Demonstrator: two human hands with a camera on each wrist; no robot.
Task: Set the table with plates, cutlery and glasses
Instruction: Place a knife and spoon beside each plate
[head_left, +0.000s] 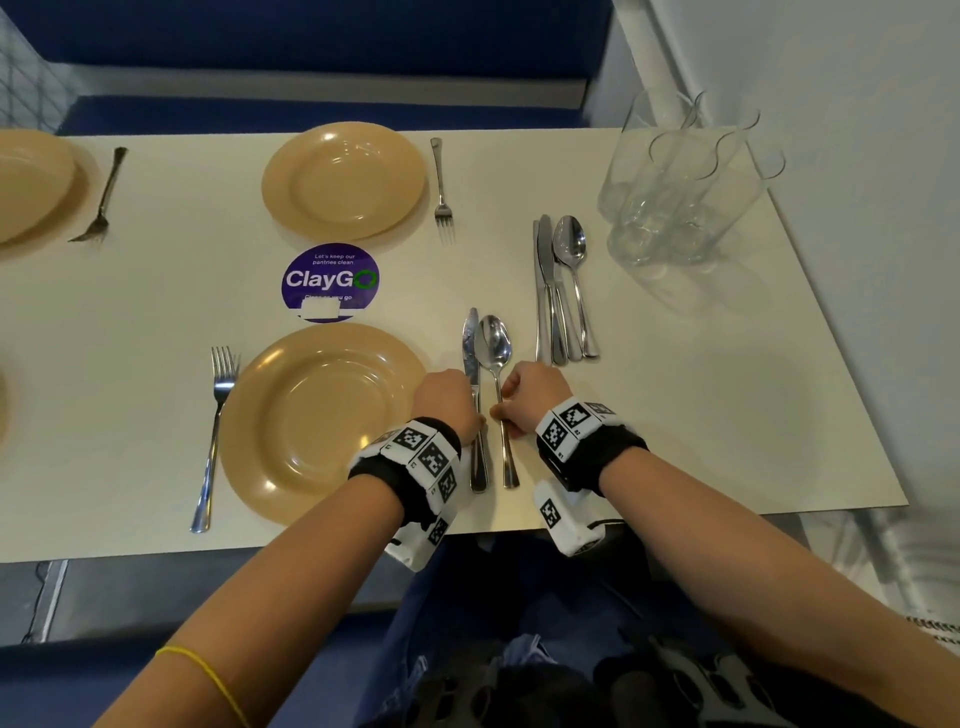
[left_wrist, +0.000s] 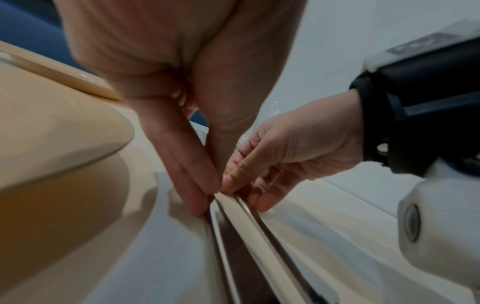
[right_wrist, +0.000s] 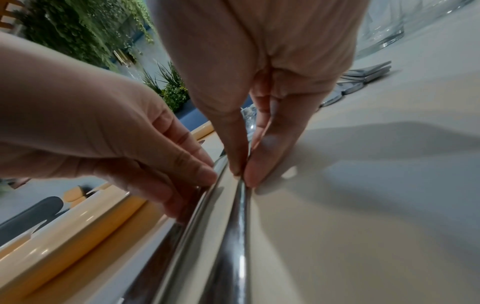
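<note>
On the counter (head_left: 675, 415), just right of the near plate (head_left: 311, 421), a knife (head_left: 471, 353) and a spoon (head_left: 496, 343) lie side by side, handles toward the person. The left hand (head_left: 447, 400) pinches the knife handle, its fingers (left_wrist: 192, 185) narrow around it. The right hand (head_left: 530, 397) pinches the spoon handle between thumb and fingers (right_wrist: 262, 164). A fork (head_left: 218, 415) lies left of the near plate. A far plate (head_left: 343, 179) has its own fork (head_left: 442, 192) on its right. Spare cutlery (head_left: 563, 291) lies in a bunch beyond the right hand, and the glasses (head_left: 685, 176) stand clustered at the far right corner. A purple sticker (head_left: 330, 280) sits between the two plates.
</note>
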